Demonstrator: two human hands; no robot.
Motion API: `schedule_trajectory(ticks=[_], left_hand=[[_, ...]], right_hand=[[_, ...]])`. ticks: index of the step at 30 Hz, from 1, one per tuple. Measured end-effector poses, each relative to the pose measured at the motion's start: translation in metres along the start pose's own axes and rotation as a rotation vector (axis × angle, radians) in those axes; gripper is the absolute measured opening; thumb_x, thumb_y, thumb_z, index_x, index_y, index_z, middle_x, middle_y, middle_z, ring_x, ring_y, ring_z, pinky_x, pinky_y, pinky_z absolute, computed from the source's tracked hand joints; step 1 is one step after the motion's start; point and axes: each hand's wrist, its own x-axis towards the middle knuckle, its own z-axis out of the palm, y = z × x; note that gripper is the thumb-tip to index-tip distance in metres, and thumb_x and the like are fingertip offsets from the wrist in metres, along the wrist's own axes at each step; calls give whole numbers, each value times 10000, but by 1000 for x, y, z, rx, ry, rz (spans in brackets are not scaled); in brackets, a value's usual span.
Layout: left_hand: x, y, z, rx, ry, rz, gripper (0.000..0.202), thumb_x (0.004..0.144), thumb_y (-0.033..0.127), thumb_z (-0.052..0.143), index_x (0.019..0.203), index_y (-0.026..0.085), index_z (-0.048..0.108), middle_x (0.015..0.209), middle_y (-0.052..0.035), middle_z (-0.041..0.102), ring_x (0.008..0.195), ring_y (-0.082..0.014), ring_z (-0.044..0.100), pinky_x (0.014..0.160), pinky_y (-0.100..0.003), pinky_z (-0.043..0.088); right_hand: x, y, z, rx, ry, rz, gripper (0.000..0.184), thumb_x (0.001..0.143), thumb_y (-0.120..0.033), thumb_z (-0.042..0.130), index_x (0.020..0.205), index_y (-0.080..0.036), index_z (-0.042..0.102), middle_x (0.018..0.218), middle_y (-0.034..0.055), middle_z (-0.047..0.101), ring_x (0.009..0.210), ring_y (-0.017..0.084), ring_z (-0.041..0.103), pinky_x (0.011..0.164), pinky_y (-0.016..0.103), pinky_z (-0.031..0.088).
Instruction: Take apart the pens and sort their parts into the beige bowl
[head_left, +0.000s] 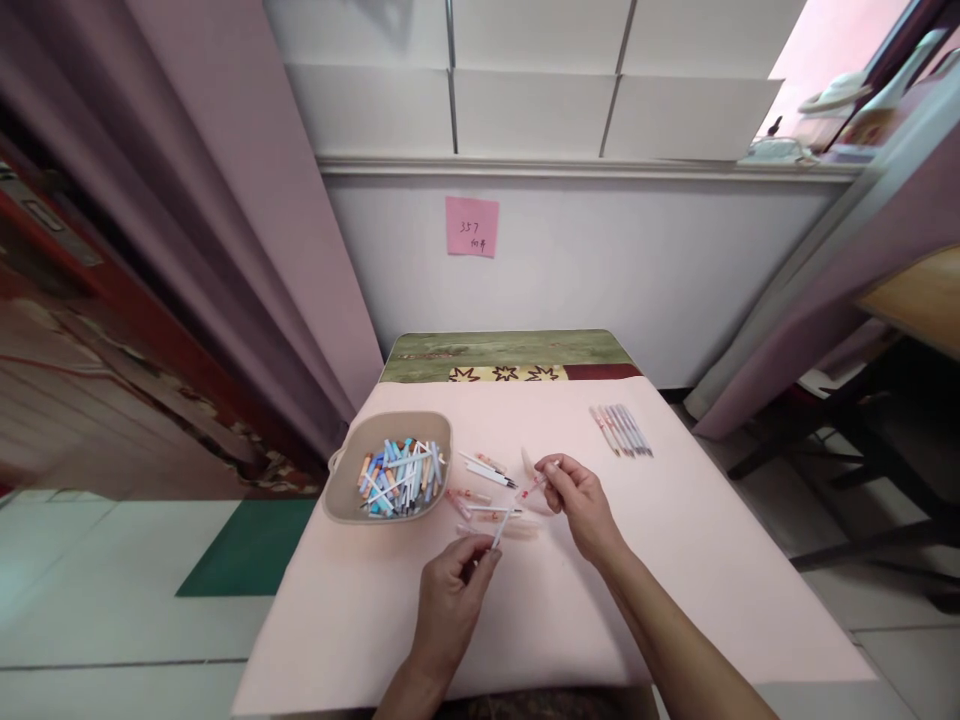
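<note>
My left hand (452,590) is closed, pinching a thin white pen refill (503,526) that slants up toward the right. My right hand (581,500) pinches a clear pen barrel (529,489) with small red marks, its lower end close to the refill's tip. Whether the two touch, I cannot tell. Between and beyond my hands lie several white refills with dark tips (487,473) and loose pinkish pen parts (470,496). To the right, several pens (621,430) rest side by side in a row.
A beige basket (338,492) at the left holds many blue, orange and white pen parts (401,480). A pink cloth (675,600) covers the table, whose green patterned end (510,346) meets the wall. A pink note (472,227) is stuck there. A dark chair (877,450) stands right.
</note>
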Motion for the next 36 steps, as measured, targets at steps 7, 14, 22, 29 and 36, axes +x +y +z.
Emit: schedule_trajectory(ticks=[7,14,22,29,36], left_hand=[[-2,-6,-1,66,-18,37,202,772,375,665,844,209,754,831,-65,726,730,-216,633,696,-284,493],[-2,-7,-1,45,-12,18,210,757,386,676,841,211,758,826,-63,727,738,-222,631,705,-286,487],[-2,-6,1,-20,-50,-44,249,723,393,700,870,198,744,700,-36,681,616,-171,578,604,-258,453],[0,-18,13,-391,-255,-422,498,598,417,786,981,152,607,576,10,637,348,-55,390,352,-174,244],[-2,-20,20,-534,-332,-505,456,584,405,820,889,133,617,574,-18,656,339,-41,406,346,-164,279]], right_hand=[[-1,2,5,3,-43,19,290,830,-455,603,838,-167,627,492,-64,423,457,81,325,471,228,234],[1,3,2,9,-9,21,307,824,-474,605,830,-167,625,502,-65,409,448,80,314,459,228,218],[-6,1,8,-93,-198,97,313,799,-485,630,802,-172,625,491,-68,440,435,74,334,439,215,239],[-8,21,11,-130,-315,289,374,731,-512,702,677,-156,602,479,-78,430,416,49,307,415,207,189],[-12,45,18,-45,-364,448,462,729,-597,663,677,-139,621,439,-57,482,366,49,353,387,207,129]])
